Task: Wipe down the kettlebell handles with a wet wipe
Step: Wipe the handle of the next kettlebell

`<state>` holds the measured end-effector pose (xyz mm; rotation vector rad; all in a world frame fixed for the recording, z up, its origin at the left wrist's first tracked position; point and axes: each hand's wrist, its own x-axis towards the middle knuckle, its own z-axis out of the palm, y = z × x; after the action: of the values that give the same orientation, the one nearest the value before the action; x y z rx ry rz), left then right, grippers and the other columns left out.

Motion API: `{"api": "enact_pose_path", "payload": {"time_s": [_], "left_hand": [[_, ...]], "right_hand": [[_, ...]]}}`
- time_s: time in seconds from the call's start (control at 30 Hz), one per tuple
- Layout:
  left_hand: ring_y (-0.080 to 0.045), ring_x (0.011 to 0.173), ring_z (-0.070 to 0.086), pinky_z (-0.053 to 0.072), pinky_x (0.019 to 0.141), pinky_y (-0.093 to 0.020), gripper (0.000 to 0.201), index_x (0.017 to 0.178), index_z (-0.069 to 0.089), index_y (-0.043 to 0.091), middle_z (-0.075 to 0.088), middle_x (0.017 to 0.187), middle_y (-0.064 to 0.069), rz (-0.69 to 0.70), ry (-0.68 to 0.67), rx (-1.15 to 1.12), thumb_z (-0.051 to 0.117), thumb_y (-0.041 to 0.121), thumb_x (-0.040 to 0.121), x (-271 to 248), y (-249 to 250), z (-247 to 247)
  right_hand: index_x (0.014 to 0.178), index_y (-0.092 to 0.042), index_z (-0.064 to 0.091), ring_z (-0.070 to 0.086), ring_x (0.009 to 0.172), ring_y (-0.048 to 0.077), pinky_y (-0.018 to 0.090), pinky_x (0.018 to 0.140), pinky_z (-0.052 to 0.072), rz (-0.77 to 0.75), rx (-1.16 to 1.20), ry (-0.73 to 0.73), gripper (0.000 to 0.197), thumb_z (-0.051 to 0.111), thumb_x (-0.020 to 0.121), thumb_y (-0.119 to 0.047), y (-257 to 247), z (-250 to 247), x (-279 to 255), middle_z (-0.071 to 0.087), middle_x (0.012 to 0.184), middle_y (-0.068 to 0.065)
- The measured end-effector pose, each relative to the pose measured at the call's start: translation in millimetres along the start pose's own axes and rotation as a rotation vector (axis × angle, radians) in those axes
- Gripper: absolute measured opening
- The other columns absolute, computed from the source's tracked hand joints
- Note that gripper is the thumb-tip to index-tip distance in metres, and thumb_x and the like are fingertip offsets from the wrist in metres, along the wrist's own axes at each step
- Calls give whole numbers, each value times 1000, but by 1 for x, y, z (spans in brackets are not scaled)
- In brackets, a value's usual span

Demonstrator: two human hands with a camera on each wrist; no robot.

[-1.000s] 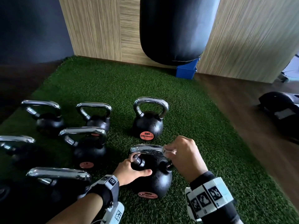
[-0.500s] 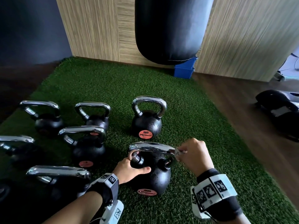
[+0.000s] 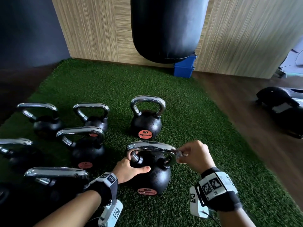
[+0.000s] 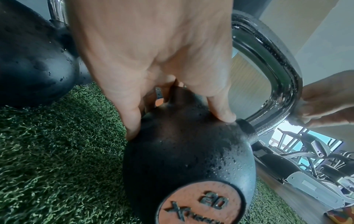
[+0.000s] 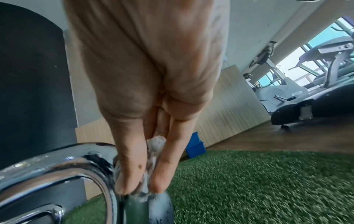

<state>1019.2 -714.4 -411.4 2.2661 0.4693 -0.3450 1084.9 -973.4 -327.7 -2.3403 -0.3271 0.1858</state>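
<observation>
A black 20 kettlebell (image 3: 155, 177) with a chrome handle (image 3: 150, 147) stands on green turf just in front of me. My left hand (image 3: 131, 169) grips the left leg of the handle where it meets the ball (image 4: 184, 151), thumb lying across the top of the ball. My right hand (image 3: 195, 156) pinches a crumpled white wet wipe (image 3: 180, 155) against the handle's right corner. In the right wrist view the wet wipe (image 5: 153, 153) sits between thumb and fingers on the wet chrome handle (image 5: 76, 166).
Several more kettlebells stand to the left and one kettlebell (image 3: 146, 118) just behind. A black punching bag (image 3: 165, 28) hangs over the turf's far edge beside a blue box (image 3: 184, 68). Wooden floor and a dark machine (image 3: 282, 104) lie to the right.
My right hand has slid the wipe rightward along the top of the handle to its right corner. The left hand has stayed on the left leg of the handle.
</observation>
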Motion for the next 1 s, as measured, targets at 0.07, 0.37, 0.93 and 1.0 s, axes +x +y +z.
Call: {"api": "enact_pose_path", "payload": {"time_s": [0.07, 0.37, 0.93, 1.0], "left_hand": [[-21, 128, 58, 42, 107, -26, 98, 141, 47, 30, 62, 136, 0, -27, -4, 17, 75, 81, 62, 1, 0, 0], [-22, 122, 61, 44, 95, -25, 103, 128, 59, 19, 66, 129, -3, -134, 22, 22, 72, 88, 52, 1, 1, 4], [-18, 92, 76, 60, 73, -21, 36, 115, 73, 11, 77, 104, -5, 109, -346, -599, 64, 39, 94, -46, 34, -55], [-22, 109, 73, 61, 87, -28, 42, 121, 72, 16, 76, 117, -5, 193, -342, -726, 62, 43, 91, -54, 41, -62]], "right_hand": [[74, -14, 75, 71, 75, 19, 26, 68, 57, 23, -26, -21, 16, 86, 71, -4, 4, 2, -2, 75, 80, 2], [71, -23, 74, 72, 64, 5, 25, 64, 62, 142, -20, -85, 20, 88, 69, -9, 20, 18, 0, 75, 70, -3], [96, -24, 78, 74, 85, 6, 23, 74, 59, -196, 243, -450, 24, 87, 75, -17, -49, -9, -22, 79, 95, -8], [91, -30, 74, 74, 79, 12, 20, 66, 58, -227, 283, -380, 27, 89, 72, -18, -60, -6, -23, 78, 90, -7]]}}
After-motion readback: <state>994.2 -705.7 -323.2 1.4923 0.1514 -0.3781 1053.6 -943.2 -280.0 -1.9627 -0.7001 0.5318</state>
